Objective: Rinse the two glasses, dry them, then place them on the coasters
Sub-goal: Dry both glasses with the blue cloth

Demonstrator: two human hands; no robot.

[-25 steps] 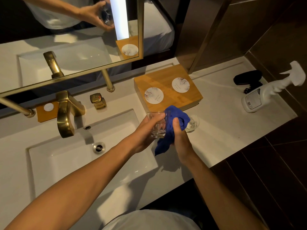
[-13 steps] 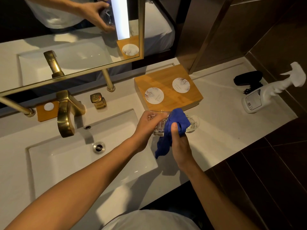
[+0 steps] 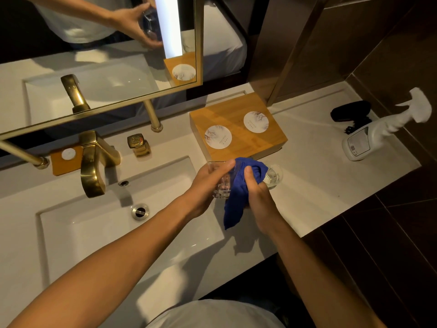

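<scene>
My left hand (image 3: 208, 183) grips a clear square glass (image 3: 221, 187) just right of the sink basin, above the counter. My right hand (image 3: 256, 197) holds a blue cloth (image 3: 238, 192) pressed against and into the glass; the cloth's tail hangs down. A second clear glass (image 3: 274, 176) stands on the white counter behind my right hand, partly hidden by the cloth. Two round white coasters, the left coaster (image 3: 218, 137) and the right coaster (image 3: 256, 122), lie bare on a wooden block (image 3: 267, 143) just beyond the hands.
A white sink (image 3: 94, 230) with a gold faucet (image 3: 92, 166) and gold knob (image 3: 138, 145) lies to the left. A white spray bottle (image 3: 369, 140) and a black object (image 3: 350, 111) sit at the counter's far right. A mirror (image 3: 94, 67) hangs above.
The hands and glass have shifted slightly away from me toward the wooden block. The cloth has been worked round the glass and my left fingers now wrap over its top.
</scene>
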